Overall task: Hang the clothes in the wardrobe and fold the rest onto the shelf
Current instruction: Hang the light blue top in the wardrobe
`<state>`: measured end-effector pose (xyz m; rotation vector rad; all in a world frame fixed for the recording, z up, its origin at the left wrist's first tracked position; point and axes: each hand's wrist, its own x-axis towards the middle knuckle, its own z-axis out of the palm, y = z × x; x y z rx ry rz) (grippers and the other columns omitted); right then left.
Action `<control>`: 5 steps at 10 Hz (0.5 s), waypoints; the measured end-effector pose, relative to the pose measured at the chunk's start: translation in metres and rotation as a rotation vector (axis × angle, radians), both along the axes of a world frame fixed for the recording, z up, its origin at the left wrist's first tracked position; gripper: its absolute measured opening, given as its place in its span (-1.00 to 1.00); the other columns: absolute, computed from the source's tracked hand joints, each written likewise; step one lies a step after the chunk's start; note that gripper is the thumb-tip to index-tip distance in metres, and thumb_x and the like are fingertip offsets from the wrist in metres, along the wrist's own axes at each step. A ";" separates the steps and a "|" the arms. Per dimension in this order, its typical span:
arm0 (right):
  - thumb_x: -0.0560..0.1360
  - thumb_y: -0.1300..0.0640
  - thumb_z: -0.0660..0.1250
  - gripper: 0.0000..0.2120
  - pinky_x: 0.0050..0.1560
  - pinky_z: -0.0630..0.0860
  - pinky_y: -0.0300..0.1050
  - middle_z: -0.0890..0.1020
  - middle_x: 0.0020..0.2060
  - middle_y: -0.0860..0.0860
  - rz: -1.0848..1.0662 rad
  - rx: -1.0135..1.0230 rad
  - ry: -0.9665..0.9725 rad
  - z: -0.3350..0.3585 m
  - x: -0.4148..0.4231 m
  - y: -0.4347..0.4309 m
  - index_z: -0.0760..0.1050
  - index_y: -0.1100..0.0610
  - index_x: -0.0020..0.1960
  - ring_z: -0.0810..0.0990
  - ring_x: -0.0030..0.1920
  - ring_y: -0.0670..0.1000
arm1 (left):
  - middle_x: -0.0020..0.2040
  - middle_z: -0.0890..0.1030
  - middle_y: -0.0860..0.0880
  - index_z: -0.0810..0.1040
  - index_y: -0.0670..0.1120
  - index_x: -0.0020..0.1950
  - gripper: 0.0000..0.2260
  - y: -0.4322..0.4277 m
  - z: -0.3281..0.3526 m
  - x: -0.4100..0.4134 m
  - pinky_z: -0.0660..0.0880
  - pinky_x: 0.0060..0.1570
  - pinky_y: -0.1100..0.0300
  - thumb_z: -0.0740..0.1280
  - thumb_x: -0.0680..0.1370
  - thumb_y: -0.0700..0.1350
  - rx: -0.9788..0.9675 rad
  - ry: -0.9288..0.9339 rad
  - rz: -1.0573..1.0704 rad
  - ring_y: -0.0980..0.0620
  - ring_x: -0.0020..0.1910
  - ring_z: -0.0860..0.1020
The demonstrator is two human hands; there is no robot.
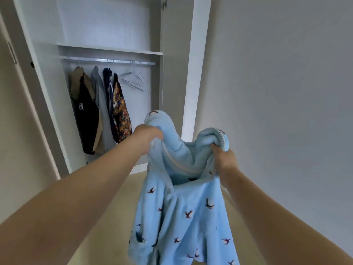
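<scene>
A light blue fleece garment with small bird prints hangs in front of me, held up by both hands. My left hand grips its upper left edge and my right hand grips its upper right edge, so the cloth sags between them. Behind it stands the open white wardrobe. Its metal rail carries several hung clothes on the left and a few bare wire hangers on the right. A white shelf runs just above the rail.
The wardrobe's open door stands edge-on to the right of the opening. A plain white wall fills the right side. Beige floor lies below. A beige door or panel is at the far left.
</scene>
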<state>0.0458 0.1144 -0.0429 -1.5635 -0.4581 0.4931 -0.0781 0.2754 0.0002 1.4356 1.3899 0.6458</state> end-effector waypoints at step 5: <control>0.51 0.06 0.26 -0.88 0.00 0.54 0.03 0.58 -0.10 0.09 0.049 0.051 -0.039 0.001 0.006 0.310 0.46 0.05 0.03 0.56 -0.08 0.13 | 0.24 0.53 -0.19 0.44 -0.20 0.30 -0.64 0.276 -0.023 -0.035 0.54 -0.06 0.14 0.25 0.57 -0.05 -0.078 -0.483 0.076 -0.04 -0.12 0.54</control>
